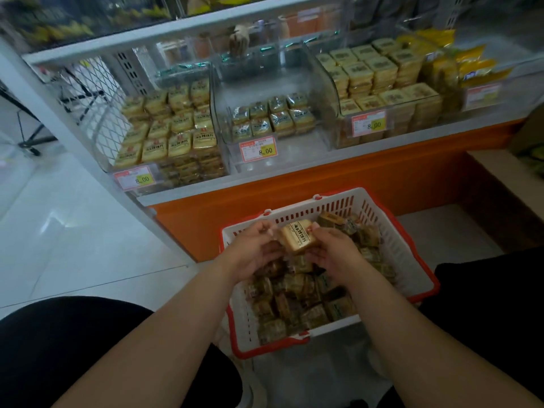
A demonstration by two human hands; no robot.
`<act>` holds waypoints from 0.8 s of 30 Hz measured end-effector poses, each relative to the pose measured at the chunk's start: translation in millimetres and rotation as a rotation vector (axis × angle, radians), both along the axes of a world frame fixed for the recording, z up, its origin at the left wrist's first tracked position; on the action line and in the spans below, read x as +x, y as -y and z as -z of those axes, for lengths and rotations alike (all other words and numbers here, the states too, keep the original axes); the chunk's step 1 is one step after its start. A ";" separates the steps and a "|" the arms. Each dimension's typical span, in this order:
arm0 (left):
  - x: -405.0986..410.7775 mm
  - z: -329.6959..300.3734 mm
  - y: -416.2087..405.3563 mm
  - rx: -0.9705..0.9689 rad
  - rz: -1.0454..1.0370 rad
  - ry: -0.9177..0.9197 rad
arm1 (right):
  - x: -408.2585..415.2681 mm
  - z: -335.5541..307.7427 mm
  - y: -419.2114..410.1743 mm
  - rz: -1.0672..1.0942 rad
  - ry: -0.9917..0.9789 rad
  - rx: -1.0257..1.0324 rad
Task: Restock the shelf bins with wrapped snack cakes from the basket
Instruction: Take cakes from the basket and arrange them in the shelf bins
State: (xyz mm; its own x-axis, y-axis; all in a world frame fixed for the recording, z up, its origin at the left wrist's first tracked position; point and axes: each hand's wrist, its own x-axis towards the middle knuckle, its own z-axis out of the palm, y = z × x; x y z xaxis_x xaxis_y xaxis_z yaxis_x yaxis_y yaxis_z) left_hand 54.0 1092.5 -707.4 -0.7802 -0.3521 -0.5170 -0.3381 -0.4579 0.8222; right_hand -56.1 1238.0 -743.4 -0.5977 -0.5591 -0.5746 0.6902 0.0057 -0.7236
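Note:
A white basket with a red rim (412, 254) stands on the floor in front of the shelf, filled with several wrapped snack cakes (297, 301). Above it, my left hand (256, 248) and my right hand (335, 251) hold one wrapped snack cake (298, 237) between them, fingers curled on its two ends. On the shelf stand three clear bins: the left bin (164, 134) is stacked with yellow packs, the middle bin (273, 119) holds only a low layer of packs, and the right bin (382, 89) is stacked high.
Price tags reading 8.00 hang on the bin fronts (258, 149). An orange shelf base (353, 178) runs behind the basket. A wire mesh panel (97, 98) closes the shelf's left end. White tiled floor (73, 231) lies to the left. My dark-clad knees flank the basket.

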 end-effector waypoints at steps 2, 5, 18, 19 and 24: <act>0.4 -21.9 6.7 0.028 0.031 0.003 | 0.5 -9.3 2.5 0.026 -0.075 -0.013; -2.4 -52.6 16.8 -0.270 0.277 0.122 | 5.1 -25.3 9.7 -0.032 -0.203 -0.025; -14.7 -138.2 118.3 -0.663 0.001 -0.038 | 3.4 -128.8 89.6 -0.336 -0.948 0.022; -19.4 -141.5 132.6 -0.700 -0.096 -0.056 | -1.7 -135.0 95.9 -0.364 -1.008 0.069; -50.9 -143.3 189.6 -0.892 -0.427 -0.028 | -41.1 -149.7 119.2 -0.449 -1.134 0.250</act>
